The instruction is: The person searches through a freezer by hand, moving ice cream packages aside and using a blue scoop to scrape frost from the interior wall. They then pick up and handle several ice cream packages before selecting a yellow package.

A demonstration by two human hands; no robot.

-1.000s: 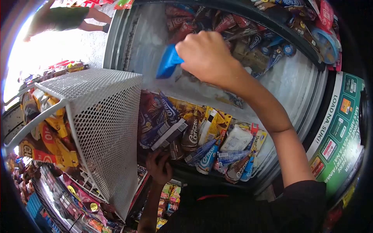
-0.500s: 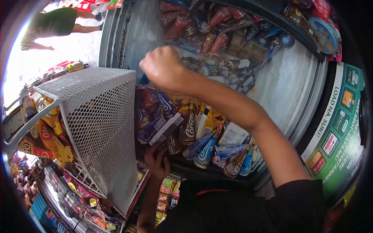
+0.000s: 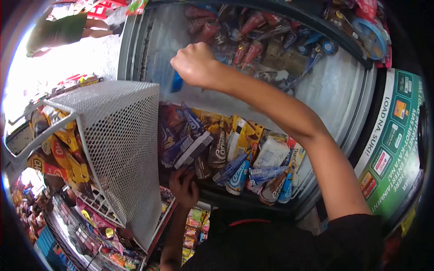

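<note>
My right hand (image 3: 195,64) is a closed fist, held over the frosty left side of the freezer (image 3: 158,49). A flat blue piece (image 3: 176,82) sticks out below the fist; its kind is hidden by the hand. My left hand (image 3: 184,187) rests at the freezer's near edge, fingers bent and apart. Close to it lie a dark carton (image 3: 202,167) and a long white-and-blue box (image 3: 193,150). Wrapped ice cream cones, such as a brown one (image 3: 218,151) and a light blue one (image 3: 238,176), fill the near compartment.
Red-wrapped cones (image 3: 253,25) lie at the freezer's far end. A white mesh basket (image 3: 124,149) of snack packs stands on the left. At the right is a green sign (image 3: 391,140). A person in green shorts (image 3: 68,31) stands at upper left.
My right fist has moved a little up and to the right, and more of the blue piece shows below it. My left hand has stayed at the freezer edge.
</note>
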